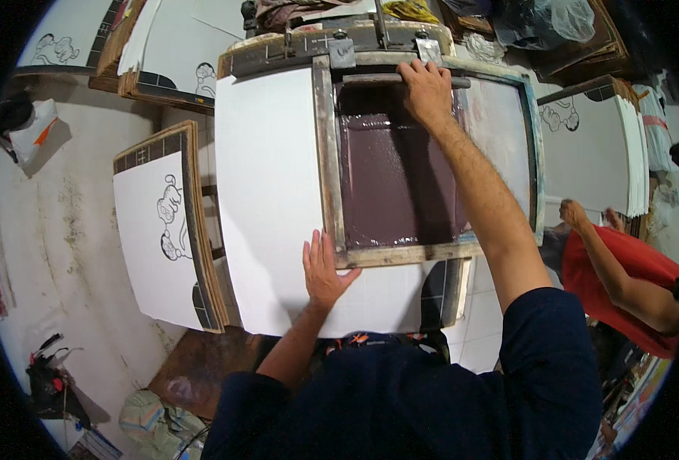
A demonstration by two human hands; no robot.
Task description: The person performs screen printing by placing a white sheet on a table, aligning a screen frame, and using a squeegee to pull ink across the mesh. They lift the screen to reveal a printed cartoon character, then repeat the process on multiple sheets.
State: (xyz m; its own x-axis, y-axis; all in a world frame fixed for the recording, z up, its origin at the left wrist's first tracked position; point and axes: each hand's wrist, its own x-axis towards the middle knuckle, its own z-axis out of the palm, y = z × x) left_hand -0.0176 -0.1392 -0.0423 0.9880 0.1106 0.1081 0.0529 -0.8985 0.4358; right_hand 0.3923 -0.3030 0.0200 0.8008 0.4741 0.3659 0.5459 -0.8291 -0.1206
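A wooden screen-printing frame (328, 165) lies over a white sheet (266, 192) on the board in front of me. Dark purplish-brown ink (389, 184) coats much of its mesh, wet and shiny. At the frame's far end, my right hand (430, 92) is closed over the bar of a squeegee (374, 79), which lies across the mesh. My right forearm crosses above the frame's right part. Palm down, my left hand (326, 274) rests at the frame's near left corner, fingers spread, touching the frame's edge and the white sheet.
Metal hinge clamps (342, 54) hold the frame's far side. To the left stands a board (155, 230) bearing a white sheet with a printed cartoon figure; similar printed sheets lie far left and right. At right, another person in red (623, 284) works near a stack of sheets (588, 157).
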